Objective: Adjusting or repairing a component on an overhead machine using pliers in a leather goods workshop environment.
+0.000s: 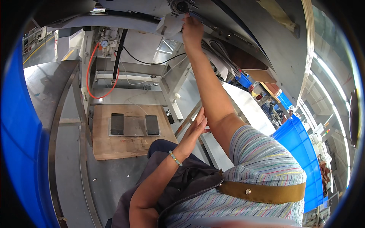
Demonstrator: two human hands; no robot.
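My right hand (192,32) is raised high, at the underside of the machine table. Its fingers are curled together at a dark round mechanism (181,6); what they pinch, if anything, is too small to make out. A white box-shaped housing (169,25) sits just beside that hand. Lower down, my left hand (193,133) has its fingers stretched out and holds nothing. It is close by my right forearm, and I cannot tell whether they touch. A beaded bracelet (175,158) circles my left wrist.
Below lies a wooden board (104,142) with two dark foot pedals (117,124). An orange hose (88,78) hangs near a pressure gauge (104,43). Blue bins (298,148) stand at the right, with more blue plastic (23,152) at the left. A large panel (281,49) slants overhead.
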